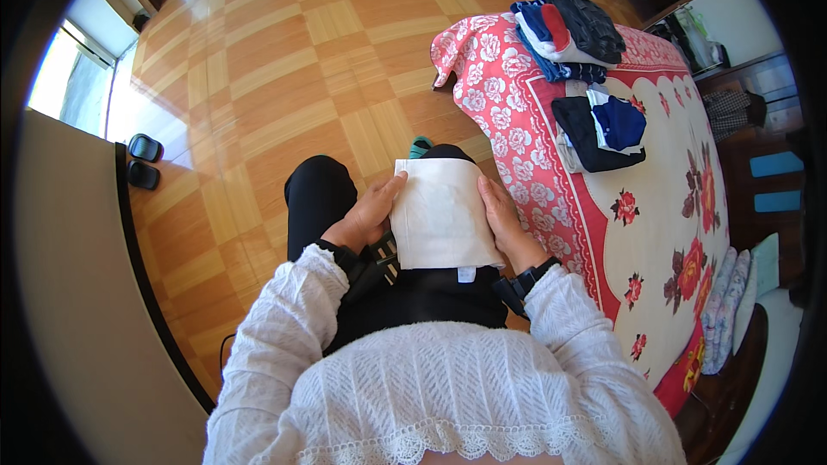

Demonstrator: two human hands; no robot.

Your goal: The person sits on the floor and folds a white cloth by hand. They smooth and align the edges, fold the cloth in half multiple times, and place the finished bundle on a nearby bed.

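A folded white cloth (442, 216) lies flat over my thigh in black trousers, with a small pale tag sticking out below its lower edge. My left hand (369, 210) holds its left side, the thumb on top near the upper left corner. On the opposite side, my right hand (507, 216) grips the right edge, thumb upward. The fingers of both hands are partly hidden beneath or behind the cloth. Each wrist wears a black strap with a device.
To my right is a bed with a floral bedspread (659, 206), bearing a stack of folded clothes (568, 32) and a smaller pile of dark and white garments (601, 129). Black slippers (143, 174) rest on the wooden-patterned floor by the wall at left. Folded patterned bedding (727, 310) lies at the bed's far right.
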